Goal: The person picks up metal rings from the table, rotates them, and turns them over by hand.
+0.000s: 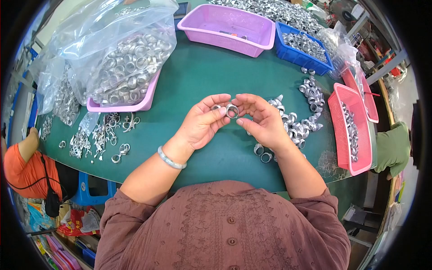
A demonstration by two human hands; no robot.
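Above the middle of the green table, a silver-coloured metal ring (232,111) is held between my two hands. My left hand (202,121), with a pale bangle (171,158) at its wrist, pinches the ring between thumb and fingers. A second ring (216,107) shows among that hand's fingers. My right hand (261,119) is curled at the ring's other side, its fingertips against it; its palm is partly hidden. Beside and behind my right hand lies a loose pile of similar rings (294,128). Two rings (266,157) lie near its wrist.
A pink basket (335,135) of rings stands at the right, a blue basket (310,65) of small metal pieces farther back. A purple basket (225,42) is at the far side. Ring-filled clear bags (130,67) and small metal pieces (96,135) lie left. Other people sit at both sides.
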